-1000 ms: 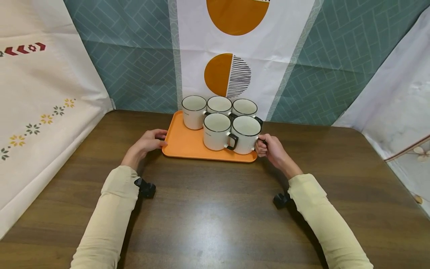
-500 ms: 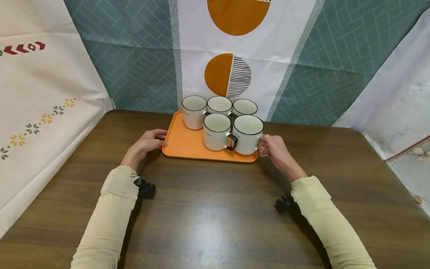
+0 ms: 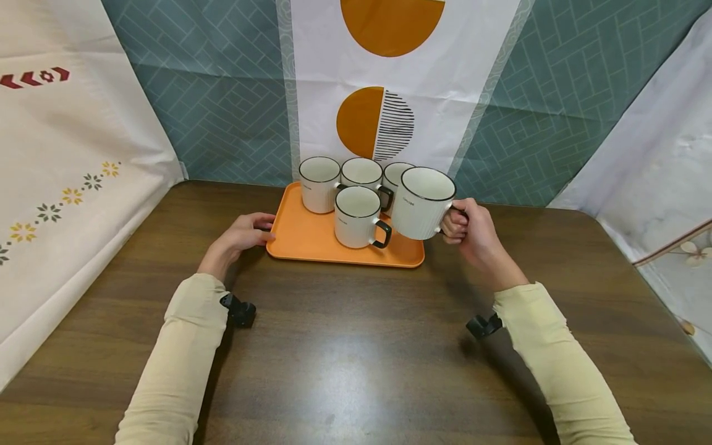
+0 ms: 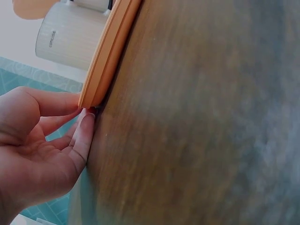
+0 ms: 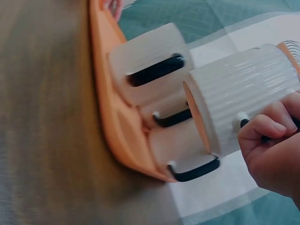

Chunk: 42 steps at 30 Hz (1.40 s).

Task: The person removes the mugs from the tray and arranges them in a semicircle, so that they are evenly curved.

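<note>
Lifted clear of the orange rectangular tray (image 3: pixel 303 235) since half a second ago, one white, ribbed, black-rimmed mug (image 3: pixel 419 213) hangs slightly tilted above its right end, the person's right hand (image 3: pixel 475 232) curled snugly round the handle. The left hand (image 3: pixel 241 233) pinches the tray's left edge. Four matching mugs (image 3: pixel 354 228) stand upright on the tray, which rests on a brown wood-grain table (image 3: pixel 334 346).
</note>
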Available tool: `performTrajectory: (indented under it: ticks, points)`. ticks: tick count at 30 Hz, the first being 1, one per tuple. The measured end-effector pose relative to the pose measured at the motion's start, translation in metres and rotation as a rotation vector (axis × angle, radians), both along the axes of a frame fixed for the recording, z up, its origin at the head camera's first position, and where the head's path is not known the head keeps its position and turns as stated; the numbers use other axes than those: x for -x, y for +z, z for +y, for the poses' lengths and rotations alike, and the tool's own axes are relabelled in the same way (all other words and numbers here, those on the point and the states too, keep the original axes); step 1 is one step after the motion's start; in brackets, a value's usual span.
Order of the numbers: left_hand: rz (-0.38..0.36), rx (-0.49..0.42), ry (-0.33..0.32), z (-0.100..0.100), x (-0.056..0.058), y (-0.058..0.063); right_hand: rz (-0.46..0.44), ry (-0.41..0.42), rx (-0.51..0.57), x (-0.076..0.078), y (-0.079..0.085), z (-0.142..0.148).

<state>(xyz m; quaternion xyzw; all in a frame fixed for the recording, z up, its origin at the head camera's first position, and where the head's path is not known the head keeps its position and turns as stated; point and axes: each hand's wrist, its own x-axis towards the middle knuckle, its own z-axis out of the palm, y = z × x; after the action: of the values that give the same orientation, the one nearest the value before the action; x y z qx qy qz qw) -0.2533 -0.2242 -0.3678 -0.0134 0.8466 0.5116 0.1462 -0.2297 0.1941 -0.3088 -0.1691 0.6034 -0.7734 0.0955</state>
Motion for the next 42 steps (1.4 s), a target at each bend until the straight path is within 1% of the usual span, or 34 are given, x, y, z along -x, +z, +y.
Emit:
performTrajectory:
  ticks: [3, 8, 11, 15, 21, 29, 36, 39, 40, 42]
  points:
    - [0.001, 0.005, 0.002, 0.0, 0.0, 0.0, 0.024, -0.011, -0.004, 0.001, 0.011, 0.003]
    - [0.002, 0.005, 0.002, 0.0, -0.001, -0.001, 0.081, -0.055, 0.0, 0.005, 0.025, 0.009]
    - [-0.001, -0.004, 0.001, 0.0, -0.001, 0.0, 0.117, -0.093, 0.012, 0.009, 0.031, 0.014]
    - [-0.014, -0.005, 0.006, -0.001, 0.0, 0.0, 0.145, -0.144, 0.033, 0.016, 0.032, 0.021]
    - [-0.016, -0.008, -0.001, -0.001, 0.0, 0.0, 0.139, -0.226, 0.083, 0.028, 0.027, 0.032]
    - [-0.018, -0.005, 0.002, -0.003, 0.001, 0.001, 0.088, -0.293, 0.117, 0.04, 0.018, 0.047]
    - [0.007, -0.002, -0.016, -0.004, -0.001, 0.002, 0.064, -0.339, 0.092, 0.049, 0.007, 0.058]
    - [-0.008, -0.031, -0.019, -0.003, -0.002, 0.002, 0.047, -0.34, 0.071, 0.054, -0.001, 0.064]
    - [-0.02, -0.038, -0.026, -0.002, -0.004, 0.006, 0.037, -0.34, 0.063, 0.056, -0.004, 0.066]
    - [-0.032, -0.038, -0.021, -0.002, -0.004, 0.006, 0.02, -0.33, 0.052, 0.059, -0.011, 0.069]
